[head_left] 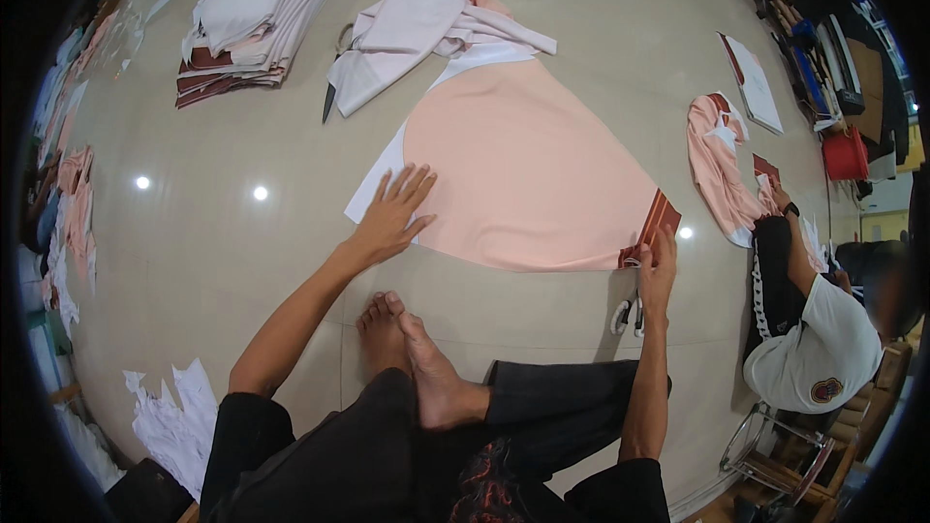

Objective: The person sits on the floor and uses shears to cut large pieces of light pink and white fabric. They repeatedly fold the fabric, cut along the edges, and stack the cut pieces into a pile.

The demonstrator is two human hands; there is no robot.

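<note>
A large peach fabric piece (523,165) lies spread on the floor before me, with white along its left edge and a dark red striped corner at its right. My left hand (395,213) rests flat on its left edge, fingers spread. At the striped corner my right hand (659,266) has thumb and fingers on the cloth's edge, which appears pinched between them. Just beside that wrist lie scissors (623,318) with pale wrapped handles; their blades are hidden toward the cloth.
Stacked folded white fabric (257,19) stands far left. Crumpled white cloth (417,24) covers part of a second pair of scissors (329,102). Another person (819,344) sits at right, handling peach cloth (722,165). White scraps (174,416) lie at lower left.
</note>
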